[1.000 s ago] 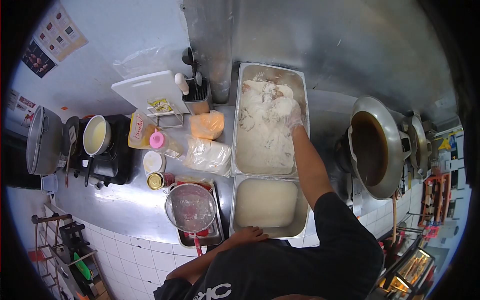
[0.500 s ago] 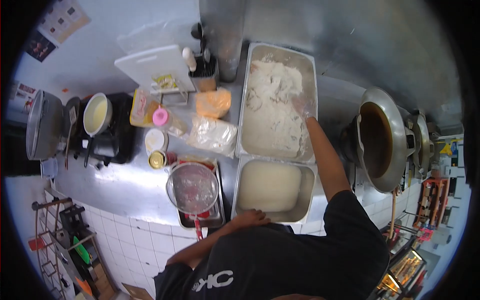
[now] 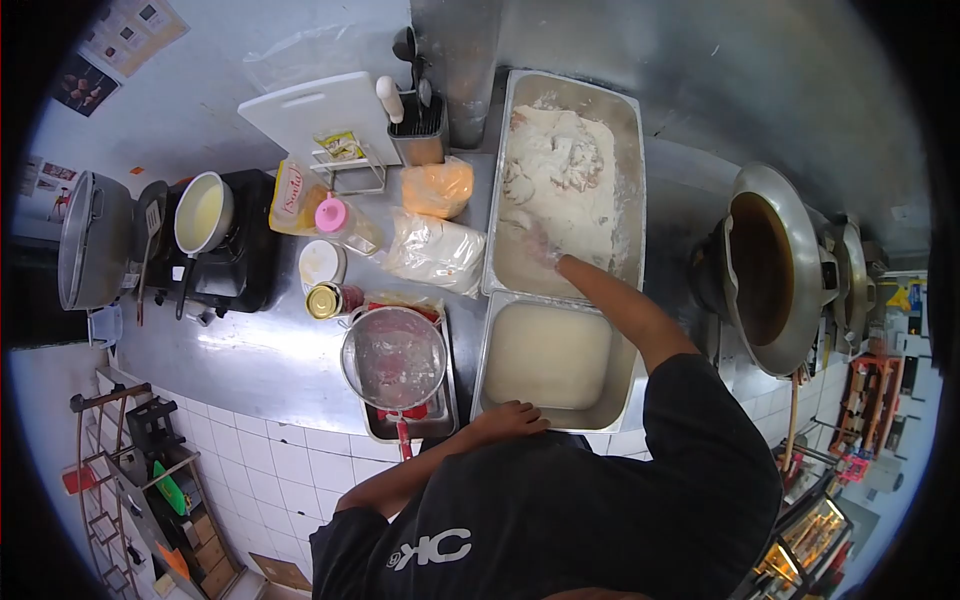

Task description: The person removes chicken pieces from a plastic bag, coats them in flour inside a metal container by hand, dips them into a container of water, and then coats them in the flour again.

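Note:
In the head view a large steel pan [image 3: 640, 200] holds white flour [image 3: 540, 265] with floury, lumpy pieces [image 3: 570, 160] heaped toward its far end. My right hand [image 3: 541, 246], which seems to be in a thin clear glove, is down in the flour at the pan's near left. Its fingers are dusted white and blurred, so their grip is unclear. Close to my body stands a second steel pan [image 3: 626, 405] of cloudy, pale liquid [image 3: 550, 355]. My left hand [image 3: 508, 421] rests at that pan's near rim, fingers laid loosely along it, holding nothing visible.
Left of the pans are a sieve [image 3: 395, 358] over a tray, a bag of white powder [image 3: 437, 250], an orange bag [image 3: 438, 187], a pink-lidded bottle [image 3: 345, 225], and a pot [image 3: 204, 212] on a stove. A wide wok [image 3: 765, 270] of brown liquid stands at right.
My right hand has moved from the flour pan's right side to its near left, through the flour. More of the lumpy heap shows. My left hand stays by the near pan's rim.

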